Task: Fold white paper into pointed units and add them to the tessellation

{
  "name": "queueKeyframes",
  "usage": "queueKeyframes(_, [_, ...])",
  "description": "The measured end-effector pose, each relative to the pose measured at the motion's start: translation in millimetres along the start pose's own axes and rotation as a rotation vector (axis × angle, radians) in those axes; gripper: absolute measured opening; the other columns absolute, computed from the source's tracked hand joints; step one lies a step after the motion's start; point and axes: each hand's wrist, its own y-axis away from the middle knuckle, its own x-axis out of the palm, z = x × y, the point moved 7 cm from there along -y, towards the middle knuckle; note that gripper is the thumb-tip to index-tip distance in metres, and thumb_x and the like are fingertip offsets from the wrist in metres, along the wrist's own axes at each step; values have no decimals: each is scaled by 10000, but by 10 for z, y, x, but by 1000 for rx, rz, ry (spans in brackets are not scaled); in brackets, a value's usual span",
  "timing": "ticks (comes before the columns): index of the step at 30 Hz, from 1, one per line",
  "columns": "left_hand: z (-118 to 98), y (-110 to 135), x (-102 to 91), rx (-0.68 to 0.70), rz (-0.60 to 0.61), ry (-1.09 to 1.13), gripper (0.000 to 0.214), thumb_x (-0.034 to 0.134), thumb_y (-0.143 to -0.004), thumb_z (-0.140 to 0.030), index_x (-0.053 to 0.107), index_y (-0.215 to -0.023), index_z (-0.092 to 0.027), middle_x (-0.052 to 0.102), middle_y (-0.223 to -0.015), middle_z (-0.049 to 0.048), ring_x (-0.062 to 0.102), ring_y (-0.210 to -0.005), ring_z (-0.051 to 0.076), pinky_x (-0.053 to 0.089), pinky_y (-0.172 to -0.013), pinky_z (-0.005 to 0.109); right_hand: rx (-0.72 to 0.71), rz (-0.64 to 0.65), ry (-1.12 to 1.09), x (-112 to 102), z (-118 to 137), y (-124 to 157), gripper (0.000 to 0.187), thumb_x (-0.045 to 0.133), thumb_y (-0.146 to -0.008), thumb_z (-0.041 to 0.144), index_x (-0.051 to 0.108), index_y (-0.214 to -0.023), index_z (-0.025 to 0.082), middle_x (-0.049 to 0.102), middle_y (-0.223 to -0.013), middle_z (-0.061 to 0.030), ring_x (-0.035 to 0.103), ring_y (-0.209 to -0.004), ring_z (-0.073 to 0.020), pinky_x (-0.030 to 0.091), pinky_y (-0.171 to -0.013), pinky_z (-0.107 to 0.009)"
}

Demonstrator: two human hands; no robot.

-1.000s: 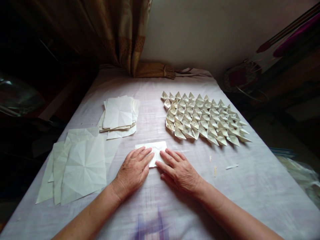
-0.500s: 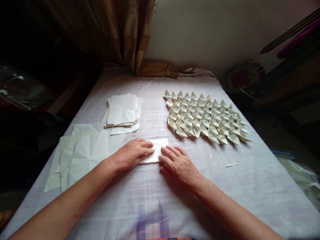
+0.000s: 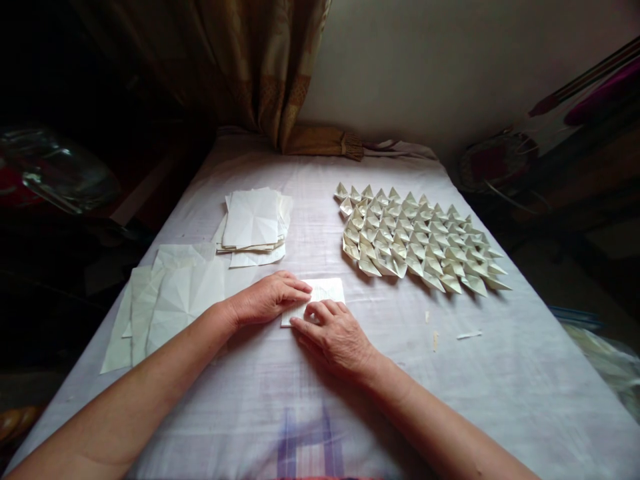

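A small folded sheet of white lined paper [image 3: 329, 288] lies flat on the cloth between my hands. My left hand [image 3: 273, 297] rests over its left part, fingers laid together on the top face. Across its near edge reaches my right hand [image 3: 336, 335], the forefinger stretched along the front left corner and the other fingers loosely bent above the paper. Neither hand lifts the sheet. My right thumb is hidden beneath the hand.
Rows of folded paper boats [image 3: 415, 240] stand at the back right. A stack of creased paper squares [image 3: 253, 219] lies at the back left, with more creased sheets [image 3: 185, 303] nearer my left arm. Paper scraps [image 3: 469, 335] lie right. A curtain [image 3: 280, 80] hangs behind.
My right hand has slid left along the paper's near edge, from its right end towards its front left corner. My left hand stays on the sheet. The whole view has shifted slightly.
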Motion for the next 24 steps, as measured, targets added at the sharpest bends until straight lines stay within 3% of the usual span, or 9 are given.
queueKeyframes(11, [-2,10,-7,-25,6,26,271,490,-990,-245,748,-1071,-251,727,-1178,57,645,-1083,184,462,-983,323,-14,75,51,-16,97,-103,222,542,-970,388,659,-1141,306,625,-941,-60,490,-810,-202,333,-703,-338])
queueKeyframes(18, [-40,-2,-19,3,14,28,295,461,-1003,-243,752,-1042,-223,728,-1168,83,648,-1087,191,459,-980,326,-28,46,2,19,129,-61,252,600,-929,381,649,-1165,309,615,-961,-45,494,-865,-210,346,-758,-355])
queueKeyframes(24, [-54,63,5,16,92,-41,296,575,-927,-234,680,-1204,-223,662,-1293,101,584,-1200,240,419,-1047,376,-38,1,-62,5,120,50,299,607,-910,370,637,-1192,277,620,-1059,-69,515,-950,-231,377,-819,-380])
